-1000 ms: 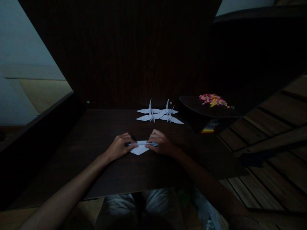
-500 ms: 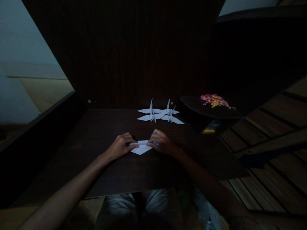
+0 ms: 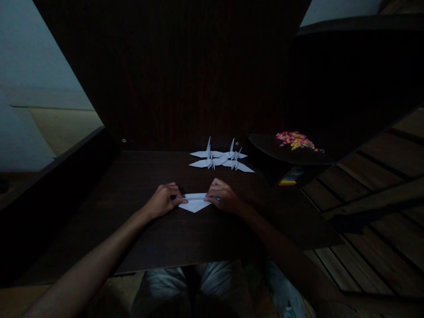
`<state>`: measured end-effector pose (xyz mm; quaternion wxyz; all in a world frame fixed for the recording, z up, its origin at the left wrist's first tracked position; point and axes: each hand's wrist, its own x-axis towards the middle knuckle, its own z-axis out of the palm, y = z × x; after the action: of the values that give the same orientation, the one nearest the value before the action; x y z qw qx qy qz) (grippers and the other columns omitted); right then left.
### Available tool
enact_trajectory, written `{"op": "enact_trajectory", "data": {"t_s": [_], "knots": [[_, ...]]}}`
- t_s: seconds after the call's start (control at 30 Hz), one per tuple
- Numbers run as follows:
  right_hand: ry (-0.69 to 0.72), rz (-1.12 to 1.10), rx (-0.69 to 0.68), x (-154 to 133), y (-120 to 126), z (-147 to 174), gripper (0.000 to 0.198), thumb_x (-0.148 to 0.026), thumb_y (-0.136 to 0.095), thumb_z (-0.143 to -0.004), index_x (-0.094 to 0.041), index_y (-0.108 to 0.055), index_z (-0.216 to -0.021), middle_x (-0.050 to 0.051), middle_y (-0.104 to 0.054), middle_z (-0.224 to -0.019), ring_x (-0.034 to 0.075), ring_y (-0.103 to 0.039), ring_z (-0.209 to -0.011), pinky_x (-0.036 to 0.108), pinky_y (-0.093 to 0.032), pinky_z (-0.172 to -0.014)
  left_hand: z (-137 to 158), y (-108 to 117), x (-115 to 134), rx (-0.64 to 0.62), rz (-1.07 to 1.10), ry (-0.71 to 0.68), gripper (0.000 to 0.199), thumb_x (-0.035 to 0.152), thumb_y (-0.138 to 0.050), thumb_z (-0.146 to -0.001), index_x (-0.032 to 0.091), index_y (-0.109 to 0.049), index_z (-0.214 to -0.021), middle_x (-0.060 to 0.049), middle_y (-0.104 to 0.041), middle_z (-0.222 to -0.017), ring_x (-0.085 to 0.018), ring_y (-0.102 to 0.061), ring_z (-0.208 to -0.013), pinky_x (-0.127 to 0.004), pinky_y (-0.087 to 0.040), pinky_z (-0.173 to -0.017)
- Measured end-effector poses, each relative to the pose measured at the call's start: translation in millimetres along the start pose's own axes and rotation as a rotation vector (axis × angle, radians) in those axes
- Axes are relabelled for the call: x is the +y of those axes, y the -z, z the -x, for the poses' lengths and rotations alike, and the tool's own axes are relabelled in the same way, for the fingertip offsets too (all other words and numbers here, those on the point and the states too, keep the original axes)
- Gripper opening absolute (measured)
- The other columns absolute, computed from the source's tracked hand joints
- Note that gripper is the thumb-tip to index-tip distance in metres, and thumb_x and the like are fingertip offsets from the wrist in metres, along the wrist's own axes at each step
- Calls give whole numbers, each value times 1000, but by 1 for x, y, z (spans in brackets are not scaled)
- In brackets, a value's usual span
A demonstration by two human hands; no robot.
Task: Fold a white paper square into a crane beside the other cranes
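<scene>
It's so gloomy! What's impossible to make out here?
All in the head view:
Paper: its ends are partly covered by the left hand and right hand.
Colourful bits: too small to identify or count.
Yellow-edged thing: mostly lost in shadow below the shelf.
Legs: partly hidden by the table, cut off by the bottom edge.

No lettering or numbers can be read, at least in this dim view.
</scene>
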<state>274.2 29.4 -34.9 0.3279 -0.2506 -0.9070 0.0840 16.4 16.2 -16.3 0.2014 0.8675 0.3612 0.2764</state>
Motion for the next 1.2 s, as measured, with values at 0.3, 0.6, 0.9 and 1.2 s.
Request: {"op": "enact_trajectory", "data": {"t_s": [0.3,0.6,0.9,1.2], "knots": [[-23,-51,0,-4,0,-2,16,-22,-63,-84,-18,-65,-69,3,-59,-64,19,-50,-72,31,-43,-63,-1,-2,-3,1,-17,-4,22,31,-66,-81,16,-66,-65,-3,-66,-69,-16,-57,-69,-28,-42,-67],[-41,13,-80,-12,1,-1,11,-21,-62,-80,-18,-66,-90,6,-65,-85,21,-52,-82,37,-46,-72,-1,-6,4,-36,-89,-52,21,33,-61,-84,20,-69,-99,-5,-67,-93,-19,-58,-89,-33,-44,-83],[-44,-50,-73,-19,-1,-5,31,-33,-59,-86,-18,-62,-112,9,-64,-101,21,-54,-92,38,-49,-81,2,-9,10,10,-38,-72,35,38,-59,-85,20,-55,-115,-7,-63,-114,-20,-58,-105,-36,-43,-91],[-53,-1,-120,-15,-3,-2,30,-35,-60,-86,-18,-67,-109,10,-64,-109,23,-54,-97,39,-49,-84,1,-10,7,-81,-141,-178,29,35,-55,-89,22,-63,-113,-8,-64,-112,-21,-57,-104,-39,-42,-92]]}}
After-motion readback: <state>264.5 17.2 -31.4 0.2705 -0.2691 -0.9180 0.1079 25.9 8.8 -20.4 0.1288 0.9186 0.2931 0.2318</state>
